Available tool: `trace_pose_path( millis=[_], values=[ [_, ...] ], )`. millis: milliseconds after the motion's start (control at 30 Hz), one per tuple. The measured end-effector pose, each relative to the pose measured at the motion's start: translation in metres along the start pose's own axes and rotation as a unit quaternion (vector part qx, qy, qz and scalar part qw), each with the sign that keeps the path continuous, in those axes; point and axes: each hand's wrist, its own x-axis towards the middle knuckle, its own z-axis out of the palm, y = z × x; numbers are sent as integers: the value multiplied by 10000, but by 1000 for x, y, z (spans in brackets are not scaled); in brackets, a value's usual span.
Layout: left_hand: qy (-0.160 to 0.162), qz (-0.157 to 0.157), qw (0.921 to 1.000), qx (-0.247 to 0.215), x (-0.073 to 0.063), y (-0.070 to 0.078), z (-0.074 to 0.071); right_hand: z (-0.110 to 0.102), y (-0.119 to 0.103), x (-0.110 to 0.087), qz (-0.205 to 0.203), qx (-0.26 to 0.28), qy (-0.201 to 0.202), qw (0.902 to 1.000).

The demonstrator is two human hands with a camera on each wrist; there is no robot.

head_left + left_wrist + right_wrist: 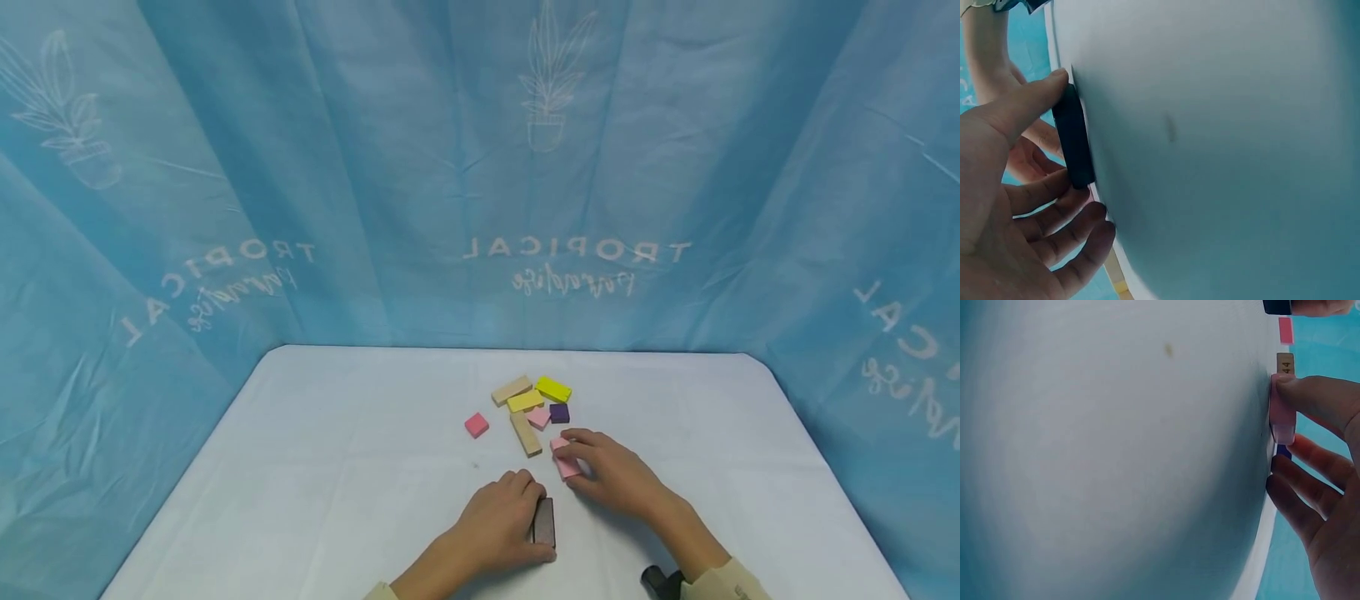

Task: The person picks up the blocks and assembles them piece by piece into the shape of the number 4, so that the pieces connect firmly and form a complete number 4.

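Near the front of the white table, my left hand [498,518] pinches a dark grey block [544,523] by its two ends, thumb at the near end. In the left wrist view this block [1074,136] looks almost black and lies along the tabletop. My right hand [615,473], a little farther forward and to the right, grips a pink block [566,460] between thumb and fingers. The right wrist view shows the thumb on the pink block's [1283,412] side, with the other fingertips at the table surface.
Beyond the hands lies a loose group: yellow blocks [553,389], plain wooden blocks [526,434], a pink triangular piece [538,417] and a dark purple block [559,413]. A coral-pink block [476,425] sits apart to their left. A blue curtain [420,183] surrounds the white table [337,467].
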Motion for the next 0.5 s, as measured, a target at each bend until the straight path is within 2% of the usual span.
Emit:
trace_pose_path(
  millis=[267, 500],
  values=[
    [-481, -52, 9987, -132, -2, -4, -3, -2, -3, 0, 55, 52, -44, 10000],
    [-441, -7, 9988, -222, -2, -7, -4, -2, -3, 0, 89, 14, -55, 9999]
  ],
)
